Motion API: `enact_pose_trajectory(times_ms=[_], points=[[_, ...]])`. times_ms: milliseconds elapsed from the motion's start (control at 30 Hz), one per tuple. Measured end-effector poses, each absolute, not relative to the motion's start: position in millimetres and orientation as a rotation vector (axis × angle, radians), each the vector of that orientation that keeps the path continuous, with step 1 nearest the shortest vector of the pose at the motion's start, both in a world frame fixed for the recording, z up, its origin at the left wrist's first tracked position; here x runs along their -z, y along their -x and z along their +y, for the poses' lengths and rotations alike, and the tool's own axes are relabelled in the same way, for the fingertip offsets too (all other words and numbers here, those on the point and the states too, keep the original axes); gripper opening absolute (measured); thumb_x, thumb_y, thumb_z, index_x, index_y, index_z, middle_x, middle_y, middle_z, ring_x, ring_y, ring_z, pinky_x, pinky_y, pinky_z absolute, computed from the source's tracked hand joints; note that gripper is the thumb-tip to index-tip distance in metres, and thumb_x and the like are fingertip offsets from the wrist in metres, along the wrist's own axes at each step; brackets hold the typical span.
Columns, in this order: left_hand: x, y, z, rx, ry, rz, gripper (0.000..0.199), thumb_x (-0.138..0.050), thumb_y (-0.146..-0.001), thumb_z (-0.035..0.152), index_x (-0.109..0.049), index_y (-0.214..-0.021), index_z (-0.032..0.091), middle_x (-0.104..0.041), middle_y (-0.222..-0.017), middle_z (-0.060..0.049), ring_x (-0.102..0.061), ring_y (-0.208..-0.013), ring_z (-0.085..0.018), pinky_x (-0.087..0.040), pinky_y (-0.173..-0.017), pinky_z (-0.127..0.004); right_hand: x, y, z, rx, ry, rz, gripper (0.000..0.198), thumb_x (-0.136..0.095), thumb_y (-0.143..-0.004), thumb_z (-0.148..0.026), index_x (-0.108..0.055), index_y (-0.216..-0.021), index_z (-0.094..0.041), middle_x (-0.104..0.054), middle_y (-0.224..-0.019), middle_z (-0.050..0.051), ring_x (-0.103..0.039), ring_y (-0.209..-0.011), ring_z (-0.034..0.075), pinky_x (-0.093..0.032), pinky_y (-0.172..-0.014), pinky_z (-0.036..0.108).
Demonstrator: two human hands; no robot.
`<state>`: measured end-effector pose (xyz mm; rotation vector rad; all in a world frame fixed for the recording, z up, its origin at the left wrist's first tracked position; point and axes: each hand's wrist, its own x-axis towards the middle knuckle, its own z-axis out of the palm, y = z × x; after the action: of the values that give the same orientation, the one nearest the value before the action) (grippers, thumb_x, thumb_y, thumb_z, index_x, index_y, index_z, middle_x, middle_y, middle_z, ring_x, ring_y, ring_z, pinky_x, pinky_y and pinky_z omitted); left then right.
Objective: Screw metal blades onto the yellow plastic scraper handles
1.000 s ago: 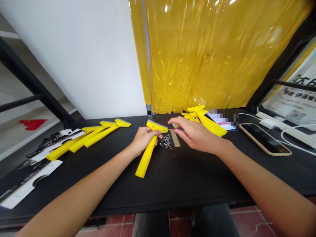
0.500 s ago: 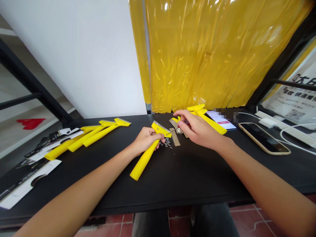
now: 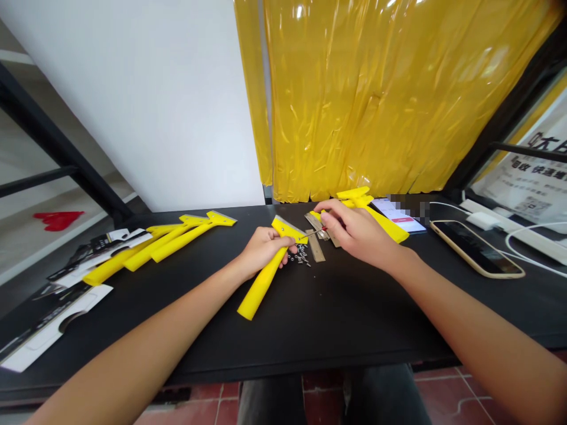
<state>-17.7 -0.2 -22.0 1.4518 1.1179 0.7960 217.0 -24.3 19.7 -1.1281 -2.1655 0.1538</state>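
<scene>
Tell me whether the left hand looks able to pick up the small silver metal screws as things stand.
Probably not without letting go first: the left hand is closed around the long-handled yellow plastic scraper. The small silver metal screws do lie close by, on the black table.

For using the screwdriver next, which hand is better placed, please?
Probably the right hand: it holds the screwdriver, pointed at the yellow scraper, which the left hand grips.
</scene>
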Motion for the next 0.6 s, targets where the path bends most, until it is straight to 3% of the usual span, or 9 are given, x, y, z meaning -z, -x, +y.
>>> enact_pose_trajectory(times_ms=[200, 400, 600], points=[[17.0, 16.8, -3.0, -0.849, -1.398, 1.134, 0.023, -0.069, -0.083, 0.03, -0.073, -0.07, 0.011, -0.061, -0.048, -0.005, -0.054, -0.04, -0.012, -0.043, -0.044, -0.024, -14.7, -215.1, -20.8, -0.246, 1.018, -2.114, 0.028, -0.05, -0.098, -0.03, -0.054, -0.125, -0.023, -0.068, -0.104, 0.008, -0.063, -0.079, 0.02, -0.046, -0.065, 0.031], [18.4, 16.9, -1.8, -0.857, -1.369, 1.134, 0.023, -0.07, -0.082, 0.031, -0.073, -0.069, 0.011, -0.062, -0.049, -0.006, -0.054, -0.041, -0.013, -0.044, -0.044, -0.025, -15.7, -218.4, -18.0, -0.207, 1.145, -2.057, 0.021, -0.046, -0.101, -0.039, -0.057, -0.095, -0.022, -0.067, -0.077, 0.003, -0.061, -0.067, 0.019, -0.041, -0.061, 0.031], [16.6, 16.5, -2.9, -0.875, -1.363, 1.122, 0.024, -0.07, -0.082, 0.031, -0.073, -0.069, 0.011, -0.061, -0.049, -0.006, -0.054, -0.041, -0.013, -0.044, -0.044, -0.024, -16.3, -217.6, -18.1, -0.405, 1.013, -2.035, 0.01, -0.054, -0.095, -0.029, -0.055, -0.103, -0.023, -0.065, -0.092, 0.004, -0.062, -0.078, 0.018, -0.048, -0.065, 0.029]])
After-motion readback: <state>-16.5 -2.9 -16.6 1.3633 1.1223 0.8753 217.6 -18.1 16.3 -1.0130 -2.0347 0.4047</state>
